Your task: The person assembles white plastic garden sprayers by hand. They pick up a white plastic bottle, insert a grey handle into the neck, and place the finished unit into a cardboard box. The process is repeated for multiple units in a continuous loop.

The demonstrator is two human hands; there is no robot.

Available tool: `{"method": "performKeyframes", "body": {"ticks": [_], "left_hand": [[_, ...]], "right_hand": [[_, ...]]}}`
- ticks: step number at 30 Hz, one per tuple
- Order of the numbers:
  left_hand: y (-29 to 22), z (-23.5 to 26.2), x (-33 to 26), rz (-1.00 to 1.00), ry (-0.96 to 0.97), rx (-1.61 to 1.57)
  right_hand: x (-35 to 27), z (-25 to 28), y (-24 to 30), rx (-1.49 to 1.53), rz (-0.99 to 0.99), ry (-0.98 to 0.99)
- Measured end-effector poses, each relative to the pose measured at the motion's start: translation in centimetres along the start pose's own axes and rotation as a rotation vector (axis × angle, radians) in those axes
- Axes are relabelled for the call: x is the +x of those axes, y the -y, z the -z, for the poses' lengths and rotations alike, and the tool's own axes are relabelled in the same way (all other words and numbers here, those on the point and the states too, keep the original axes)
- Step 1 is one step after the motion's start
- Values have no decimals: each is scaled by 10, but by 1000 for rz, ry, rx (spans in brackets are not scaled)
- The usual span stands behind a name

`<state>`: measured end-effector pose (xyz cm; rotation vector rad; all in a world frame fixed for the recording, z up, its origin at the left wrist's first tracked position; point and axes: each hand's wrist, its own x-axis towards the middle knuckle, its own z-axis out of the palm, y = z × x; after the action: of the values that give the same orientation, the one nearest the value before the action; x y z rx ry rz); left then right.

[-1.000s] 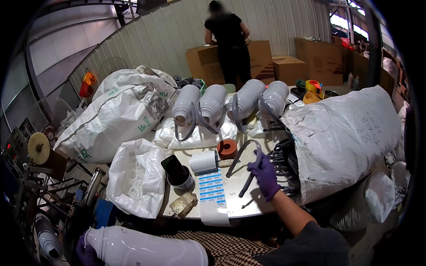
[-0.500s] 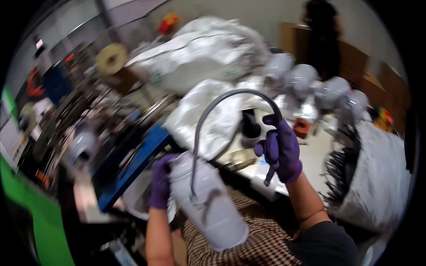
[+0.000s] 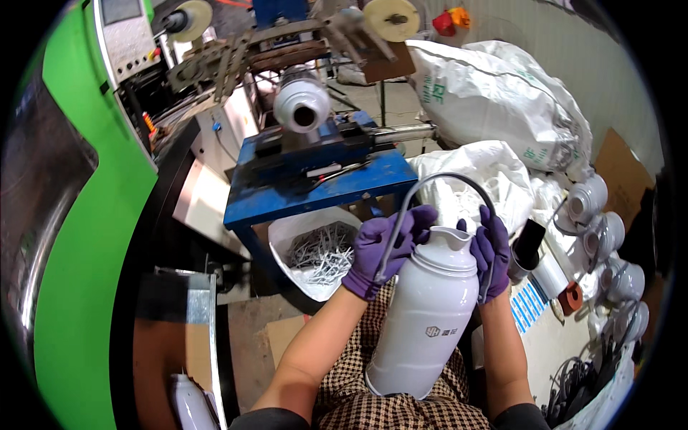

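Observation:
A pale grey-white vacuum jug (image 3: 430, 315) with a spout stands slightly tilted between my forearms, its base at the checked cloth on my lap. The dark grey carrying handle (image 3: 446, 175) arches over its neck. My left hand (image 3: 383, 247), in a purple glove, is closed around the handle's left arm, beside the jug's shoulder. On the other side my right hand (image 3: 491, 254), also gloved in purple, grips the handle's right arm near its lower end. The handle's ends are partly hidden by the fingers, so I cannot tell whether they are attached to the jug.
Ahead, a blue metal stand (image 3: 322, 193) bears another jug body (image 3: 302, 104) lying on its side. Beneath is a white bin (image 3: 283, 240) of thin grey pieces. More jugs (image 3: 622, 279) line the right side. A green machine (image 3: 79, 236) is left; white sacks (image 3: 494, 100) lie behind.
The view has swung left. My left hand has gone from the jug's neck to the handle, and my right hand has come down beside the jug, which now stands more upright.

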<state>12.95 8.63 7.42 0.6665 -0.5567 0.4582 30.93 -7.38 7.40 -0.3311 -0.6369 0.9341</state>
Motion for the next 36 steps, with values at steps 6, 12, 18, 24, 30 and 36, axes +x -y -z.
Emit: {"method": "performKeyframes", "body": {"ticks": [6, 12, 18, 24, 30, 36], "left_hand": [[7, 13, -5, 116, -281, 216], [-7, -2, -4, 53, -298, 809], [-10, -72, -20, -671, 722, 1839], [3, -23, -24, -354, -493, 714], [-10, -2, -11, 40, -482, 104], [-30, 24, -21, 233, -429, 512]], "right_hand": [[3, -3, -8, 143, 4, 109], [9, -32, -16, 137, -97, -118], [26, -37, 6, -687, -442, 526], [33, -64, 7, -777, -468, 508], [27, 0, -42, 293, -210, -67], [5, -56, 7, -222, -108, 272]]}}
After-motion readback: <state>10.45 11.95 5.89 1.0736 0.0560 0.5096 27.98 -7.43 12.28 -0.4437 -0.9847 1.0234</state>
